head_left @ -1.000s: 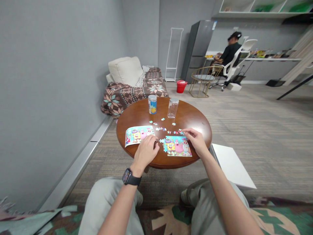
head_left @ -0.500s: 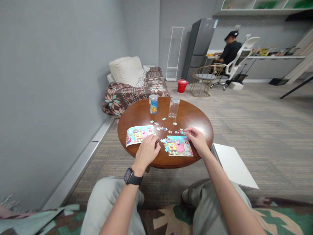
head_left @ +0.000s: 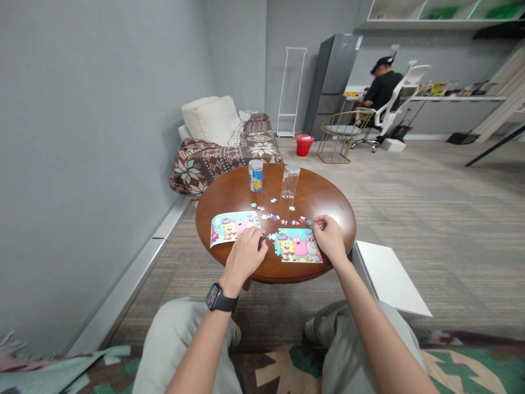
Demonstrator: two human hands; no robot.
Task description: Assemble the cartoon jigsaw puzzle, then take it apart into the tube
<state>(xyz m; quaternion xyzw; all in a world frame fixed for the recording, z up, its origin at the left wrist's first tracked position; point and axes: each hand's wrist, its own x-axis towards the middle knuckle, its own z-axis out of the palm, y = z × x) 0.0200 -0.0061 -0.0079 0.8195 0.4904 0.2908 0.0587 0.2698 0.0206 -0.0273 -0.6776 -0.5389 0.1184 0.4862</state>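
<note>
On the round wooden table (head_left: 229, 191) lies a partly joined cartoon jigsaw puzzle (head_left: 299, 246), its left edge ragged with knobs. Just beyond its upper right corner, my right hand (head_left: 328, 236) pinches a small puzzle piece (head_left: 310, 223) between thumb and fingertips. My left hand (head_left: 247, 253) rests on the tabletop with fingers loosely bent and thumb apart, holding nothing. It overlaps the lower right of a curled picture sheet (head_left: 229, 227) with the same cartoon scene. Several loose puzzle pieces (head_left: 270, 217) are strewn in a band behind the puzzle.
Toward the table's back stand a blue-labelled jar (head_left: 256, 178) and a clear jar (head_left: 290, 183), both with silver lids. A white box (head_left: 391, 276) sits on the floor to the right. Farther off, a person (head_left: 383, 87) sits at a counter; a red bin (head_left: 304, 145) stands behind the table.
My right hand's fingers have drawn together, and the puzzle piece at their tips has shifted slightly toward the hand. My left hand stays in place. The view has moved a little.
</note>
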